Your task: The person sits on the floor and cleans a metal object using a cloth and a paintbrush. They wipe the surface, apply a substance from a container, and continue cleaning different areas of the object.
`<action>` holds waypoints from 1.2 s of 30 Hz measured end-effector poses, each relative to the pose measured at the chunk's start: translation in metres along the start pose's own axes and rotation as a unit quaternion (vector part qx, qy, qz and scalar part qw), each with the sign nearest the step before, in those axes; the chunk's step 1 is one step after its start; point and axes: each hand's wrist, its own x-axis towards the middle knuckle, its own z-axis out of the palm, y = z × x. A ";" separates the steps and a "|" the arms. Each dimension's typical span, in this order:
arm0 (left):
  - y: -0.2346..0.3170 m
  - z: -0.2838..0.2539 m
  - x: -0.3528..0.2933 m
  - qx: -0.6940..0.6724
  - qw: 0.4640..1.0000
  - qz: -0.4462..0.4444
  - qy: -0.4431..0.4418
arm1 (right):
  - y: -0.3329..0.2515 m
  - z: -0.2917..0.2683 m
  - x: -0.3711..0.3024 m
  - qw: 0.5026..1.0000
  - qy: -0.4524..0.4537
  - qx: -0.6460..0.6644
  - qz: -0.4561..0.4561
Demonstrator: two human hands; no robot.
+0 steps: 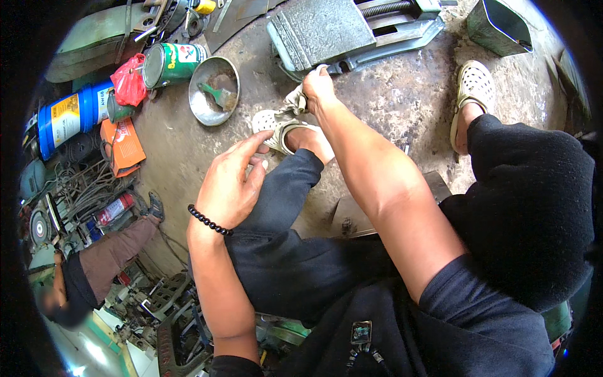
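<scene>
My right hand [319, 91] reaches forward to the near edge of a grey metal machine vise [323, 32], its fingers closed on a crumpled greyish rag [295, 100]. The rag hangs down beside my left shoe, a pale perforated clog [269, 123]. My left hand [233, 182], with a black bead bracelet at the wrist, hovers above my left leg. Its index finger is stretched out, the thumb stands apart, and nothing shows in it. On the floor left of the vise sits a metal bowl [200, 112] with a green-handled brush [217, 95] inside.
Left of the bowl are a green can [169, 65], a red plastic bag [130, 80], blue buckets [66, 119] and an orange box [122, 146]. A metal container [499, 30] stands at the far right. Another person [94, 270] is at the left among cables and tools.
</scene>
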 end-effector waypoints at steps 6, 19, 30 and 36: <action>0.001 -0.001 -0.005 -0.002 0.999 0.033 0.004 | 0.011 -0.005 0.000 0.998 -0.014 0.023 -0.051; 0.001 -0.004 -0.007 0.039 0.998 0.051 0.000 | -0.044 -0.007 -0.037 0.959 -0.106 0.210 0.155; 0.026 -0.005 -0.032 0.032 0.994 0.097 0.051 | -0.105 -0.097 -0.119 0.947 -0.168 -0.263 -0.081; 0.011 0.020 -0.037 0.044 0.997 0.061 0.006 | -0.160 -0.170 -0.155 0.726 -0.158 -0.666 -0.062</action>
